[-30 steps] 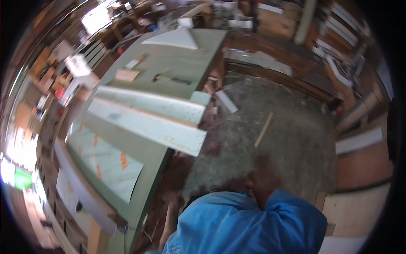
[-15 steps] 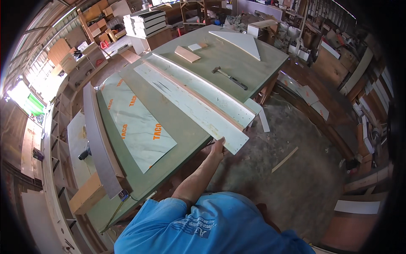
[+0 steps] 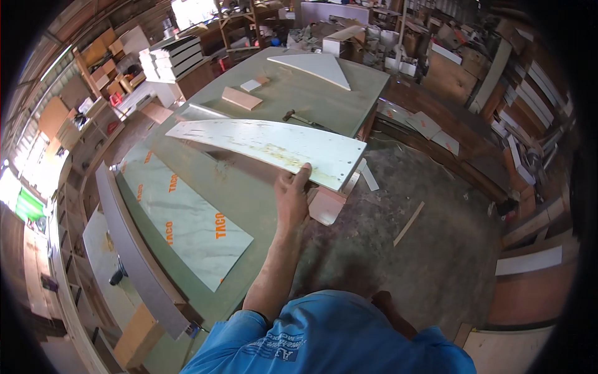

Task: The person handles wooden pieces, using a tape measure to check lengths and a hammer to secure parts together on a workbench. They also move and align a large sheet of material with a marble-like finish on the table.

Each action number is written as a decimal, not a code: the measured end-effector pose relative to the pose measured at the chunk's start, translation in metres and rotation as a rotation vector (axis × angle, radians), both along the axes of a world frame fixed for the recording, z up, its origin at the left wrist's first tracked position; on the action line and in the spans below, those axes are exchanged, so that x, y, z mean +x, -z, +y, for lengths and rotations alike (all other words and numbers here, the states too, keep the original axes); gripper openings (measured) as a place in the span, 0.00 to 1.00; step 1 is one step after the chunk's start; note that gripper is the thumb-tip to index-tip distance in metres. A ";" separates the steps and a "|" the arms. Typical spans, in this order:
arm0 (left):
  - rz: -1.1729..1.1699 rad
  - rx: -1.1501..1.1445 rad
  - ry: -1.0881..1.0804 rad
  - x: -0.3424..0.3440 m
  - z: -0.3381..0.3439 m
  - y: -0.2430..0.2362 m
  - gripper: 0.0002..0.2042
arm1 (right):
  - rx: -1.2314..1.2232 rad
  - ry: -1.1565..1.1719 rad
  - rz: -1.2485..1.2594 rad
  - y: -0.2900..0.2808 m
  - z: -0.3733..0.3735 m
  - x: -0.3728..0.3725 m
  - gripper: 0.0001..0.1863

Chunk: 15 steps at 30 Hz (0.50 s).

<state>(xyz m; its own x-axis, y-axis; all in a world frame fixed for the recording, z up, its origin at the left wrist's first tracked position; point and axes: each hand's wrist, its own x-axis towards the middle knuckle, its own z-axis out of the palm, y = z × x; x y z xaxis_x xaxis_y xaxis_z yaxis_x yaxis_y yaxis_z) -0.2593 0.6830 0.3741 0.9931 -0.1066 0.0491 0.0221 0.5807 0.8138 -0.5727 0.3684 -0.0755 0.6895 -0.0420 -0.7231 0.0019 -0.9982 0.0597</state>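
Note:
My left hand (image 3: 291, 190) is closed around the near edge of a long white board (image 3: 274, 144), its thumb on the upper face. The board has scuffs, yellowish stains and small holes along its right end. Its right end juts past the edge of the green worktable (image 3: 215, 167). Below that end shows a brownish panel piece (image 3: 327, 206), partly hidden by the board. Behind the board lies a hammer (image 3: 302, 118), its handle partly covered. My right arm (image 3: 395, 315) hangs in shadow beside my blue shirt, and the fingers of that hand cannot be made out.
A marble-patterned sheet (image 3: 187, 215) with orange print lies left of the board. Beyond it stand a curved grey panel (image 3: 134, 249) and a drill (image 3: 117, 274). A white triangular panel (image 3: 314, 67) and small wood offcuts (image 3: 242, 98) lie at the back. A thin strip (image 3: 408, 223) is on the floor.
The white board has been raised and tilted by my left hand, and now covers the channel-shaped piece and part of the hammer. My view has shifted to the right.

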 end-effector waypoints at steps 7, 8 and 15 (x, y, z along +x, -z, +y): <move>-0.169 -0.040 -0.039 -0.011 -0.026 -0.011 0.16 | -0.032 0.083 -0.066 0.017 -0.013 -0.008 0.15; -0.163 0.031 -0.010 -0.011 -0.037 -0.007 0.15 | -0.058 0.147 -0.087 0.020 -0.020 -0.020 0.15; -0.217 0.316 0.005 0.051 -0.125 0.037 0.13 | 0.000 0.243 -0.056 0.045 -0.031 -0.045 0.16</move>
<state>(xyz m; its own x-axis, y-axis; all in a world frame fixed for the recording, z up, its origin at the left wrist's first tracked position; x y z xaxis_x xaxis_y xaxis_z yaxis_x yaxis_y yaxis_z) -0.2082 0.5577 0.3370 0.9627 -0.1551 0.2218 -0.1678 0.3009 0.9388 -0.6181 0.3378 -0.1202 0.6979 -0.2119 -0.6841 -0.2418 -0.9689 0.0533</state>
